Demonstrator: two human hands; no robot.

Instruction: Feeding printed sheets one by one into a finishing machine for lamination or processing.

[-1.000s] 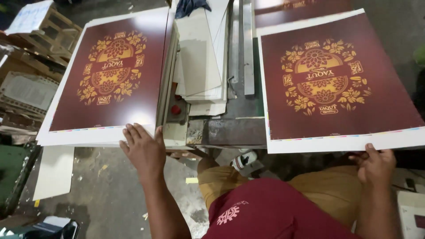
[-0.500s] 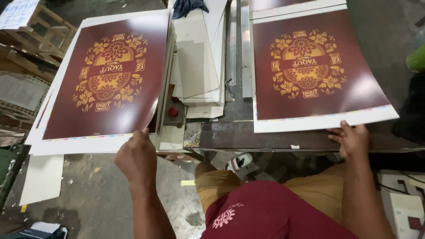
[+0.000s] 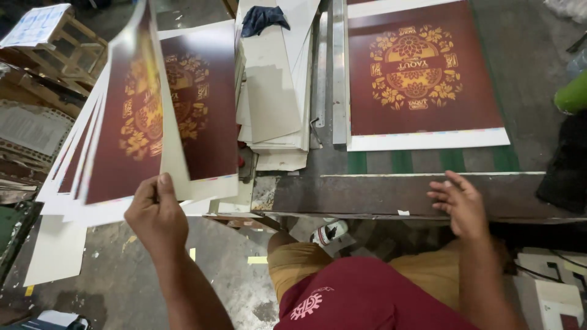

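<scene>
My left hand grips the near edge of a maroon printed sheet with a gold floral design and lifts it off the stack of printed sheets on the left, its corner curling upward. Several sheet edges fan out beneath it. My right hand hovers with fingers spread over the dark metal table edge, holding nothing. Farther back on the right lies another maroon and gold printed sheet, flat on the green belted surface, apart from my right hand.
A pile of plain white card sheets sits between the two prints, with a dark cloth on top and a metal rail beside it. Wooden pallets stand at the left. Loose paper lies on the concrete floor.
My left hand has taken hold of the top sheet on the left stack and lifted it up. The right sheet has slid farther back and my right hand has let go of it.
</scene>
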